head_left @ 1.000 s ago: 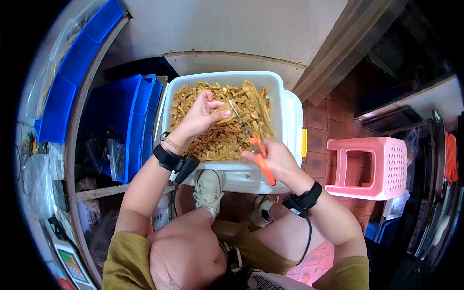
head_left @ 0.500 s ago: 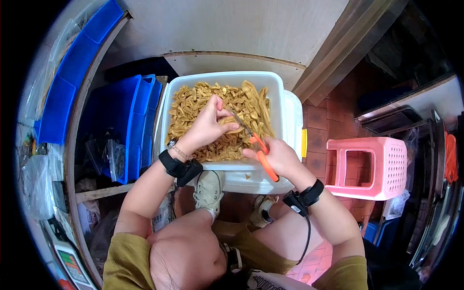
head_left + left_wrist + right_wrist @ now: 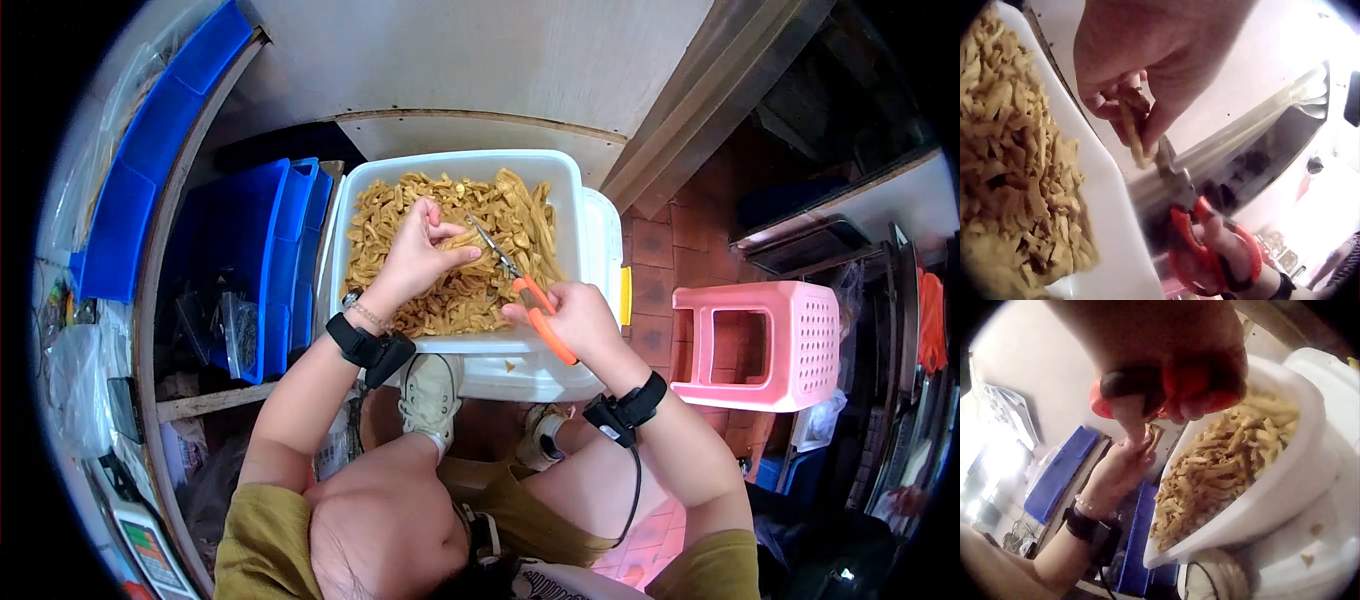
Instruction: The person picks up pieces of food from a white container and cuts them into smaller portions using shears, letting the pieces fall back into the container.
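Above a white tub (image 3: 574, 215) full of yellow-brown strips (image 3: 400, 200), the left hand (image 3: 420, 252) pinches a tan piece (image 3: 1130, 125) between thumb and fingers. The right hand (image 3: 578, 325) holds orange-handled scissors (image 3: 535, 300), its fingers through the handles. In the head view the blades point up and left, close beside the held piece. The left wrist view has the blades (image 3: 1175, 165) just beyond the left fingertips; whether they touch the piece cannot be told. Seen from the right wrist, red-orange handles (image 3: 1200, 387) surround the right fingers.
A white lid (image 3: 600, 240) with a yellow clip lies under and right of the tub. A pink stool (image 3: 815, 345) stands on the tiled floor at right. Blue bins (image 3: 235, 260) stand on the left. The person's shoes (image 3: 430, 395) are just below the tub.
Compared with half a second ago, the left hand sits slightly further left and the scissors' tips are further up and left. Both hands hold the same things as before.
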Tool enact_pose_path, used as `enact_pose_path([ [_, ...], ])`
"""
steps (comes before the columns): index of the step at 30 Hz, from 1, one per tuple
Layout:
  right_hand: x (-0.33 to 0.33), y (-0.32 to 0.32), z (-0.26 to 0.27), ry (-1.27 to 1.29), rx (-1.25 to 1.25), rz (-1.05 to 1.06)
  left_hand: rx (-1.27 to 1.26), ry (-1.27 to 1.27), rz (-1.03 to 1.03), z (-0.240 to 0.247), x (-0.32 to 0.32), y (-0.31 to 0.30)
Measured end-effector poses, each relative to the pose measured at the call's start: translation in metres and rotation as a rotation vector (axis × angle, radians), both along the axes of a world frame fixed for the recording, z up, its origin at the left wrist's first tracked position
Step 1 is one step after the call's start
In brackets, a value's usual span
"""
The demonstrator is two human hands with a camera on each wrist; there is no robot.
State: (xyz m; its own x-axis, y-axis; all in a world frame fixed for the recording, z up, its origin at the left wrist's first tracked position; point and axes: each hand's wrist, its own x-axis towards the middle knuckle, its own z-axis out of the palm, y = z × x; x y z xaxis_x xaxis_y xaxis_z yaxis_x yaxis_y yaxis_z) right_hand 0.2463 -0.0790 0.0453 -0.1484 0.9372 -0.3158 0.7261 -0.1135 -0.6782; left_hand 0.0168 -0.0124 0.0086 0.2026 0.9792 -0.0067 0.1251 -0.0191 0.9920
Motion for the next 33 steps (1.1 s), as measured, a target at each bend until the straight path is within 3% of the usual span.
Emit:
enact_pose_path([
  [1, 0.002, 0.002, 0.003, -0.025, -0.050, 0.002, 0.001, -0.001, 0.001, 0.001, 0.000, -0.001],
  [3, 0.005, 0.002, 0.004, -0.051, -0.099, 0.004, -0.172, -0.238, -0.006, 0.003, 0.000, -0.002],
  [6, 0.008, 0.002, 0.002, 0.117, -0.053, -0.031, -0.305, -0.380, 0.085, 0.000, -0.009, 0.000],
  [9, 0.011, 0.004, 0.005, -0.042, -0.162, 0.067, -0.342, -0.459, 0.126, 0.002, -0.011, 0.002],
  [22, 0.011, -0.001, 0.007, -0.059, -0.107, 0.165, -0.439, -0.468, -0.149, 0.008, -0.007, -0.005],
  [27, 0.007, -0.002, 0.006, -0.089, -0.089, 0.167, -0.357, -0.218, -0.159, 0.019, -0.001, -0.004],
  [31, 0.004, -0.005, 0.006, -0.085, 0.034, 0.094, -0.328, -0.242, -0.168, 0.022, -0.001, 0.001],
  [33, 0.004, -0.006, 0.007, -0.098, 0.082, 0.070, -0.350, -0.394, -0.186, 0.022, -0.002, 0.002],
])
